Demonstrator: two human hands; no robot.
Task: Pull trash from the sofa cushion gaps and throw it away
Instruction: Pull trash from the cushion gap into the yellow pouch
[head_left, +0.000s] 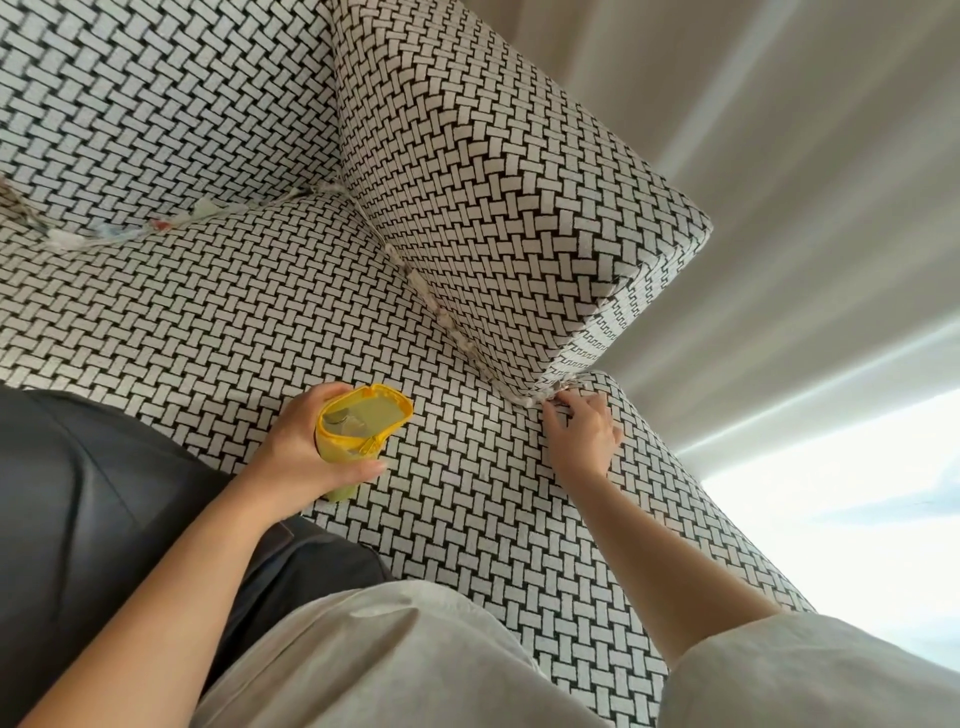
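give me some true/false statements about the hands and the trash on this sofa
1. The left hand holds a yellow pouch with its zip open. True.
2. The right hand rests on the person's lap. False: it reaches to the front end of the armrest gap, fingers at white scraps.
3. The gap under the backrest holds no trash. False: mixed scraps line the backrest gap.
4. The sofa fabric has a black-and-white woven pattern. True.
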